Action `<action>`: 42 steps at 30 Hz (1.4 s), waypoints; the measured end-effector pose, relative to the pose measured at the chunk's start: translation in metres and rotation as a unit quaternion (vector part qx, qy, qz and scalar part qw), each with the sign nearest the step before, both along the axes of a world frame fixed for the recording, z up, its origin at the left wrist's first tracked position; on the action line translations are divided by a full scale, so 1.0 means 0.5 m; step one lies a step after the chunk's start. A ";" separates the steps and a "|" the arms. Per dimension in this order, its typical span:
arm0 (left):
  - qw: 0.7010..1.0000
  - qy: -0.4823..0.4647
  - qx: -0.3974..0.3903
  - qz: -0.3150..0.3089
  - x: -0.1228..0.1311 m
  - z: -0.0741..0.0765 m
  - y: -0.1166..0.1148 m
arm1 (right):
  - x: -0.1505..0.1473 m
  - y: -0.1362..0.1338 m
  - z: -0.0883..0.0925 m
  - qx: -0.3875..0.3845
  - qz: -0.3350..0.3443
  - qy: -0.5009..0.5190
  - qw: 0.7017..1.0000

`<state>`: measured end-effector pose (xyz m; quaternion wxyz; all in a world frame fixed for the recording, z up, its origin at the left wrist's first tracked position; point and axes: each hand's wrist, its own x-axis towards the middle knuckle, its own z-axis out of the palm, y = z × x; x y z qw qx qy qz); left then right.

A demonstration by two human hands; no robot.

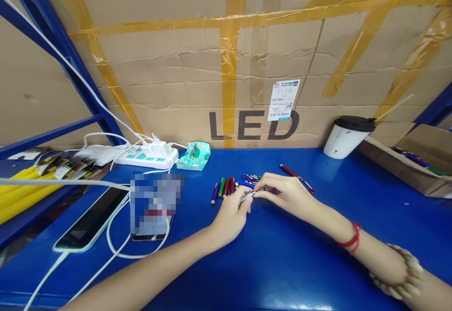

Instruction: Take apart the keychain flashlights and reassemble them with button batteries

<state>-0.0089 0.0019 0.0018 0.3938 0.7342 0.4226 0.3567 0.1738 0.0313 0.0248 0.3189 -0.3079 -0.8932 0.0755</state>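
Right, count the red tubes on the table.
3: one red tube and a second side by side near the left hand, a third beyond the right hand; hands may hide more.

A green packet (pixel 193 156) stands just to the right of the white power strip (pixel 144 159); in front of this strip lie a dark-screened phone (pixel 92 219) and another phone (pixel 153 228); far to its right is a black-lidded cup (pixel 341 142); behind it rises a cardboard carton (pixel 169 80) printed "LED".

The tube (pixel 246 197) in my grip is silvery; the loose tubes (pixel 221 188) are purple, green, red and blue. My table (pixel 300 264) is blue, my wrist string (pixel 356 238) red, my beads (pixel 416 269) cream. The cup (pixel 342 141) is white, its lid (pixel 354 123) black.
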 end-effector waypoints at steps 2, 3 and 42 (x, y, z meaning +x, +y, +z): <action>1.000 -0.001 -0.001 0.003 0.000 0.001 0.000 | -0.002 0.000 0.001 0.004 -0.003 0.002 1.000; 1.000 -0.002 0.000 0.004 0.000 0.001 -0.001 | -0.003 0.000 0.001 0.005 -0.007 0.005 1.000; 1.000 -0.024 -0.005 0.000 -0.001 -0.002 -0.001 | -0.007 -0.012 0.006 0.041 -0.084 0.004 0.996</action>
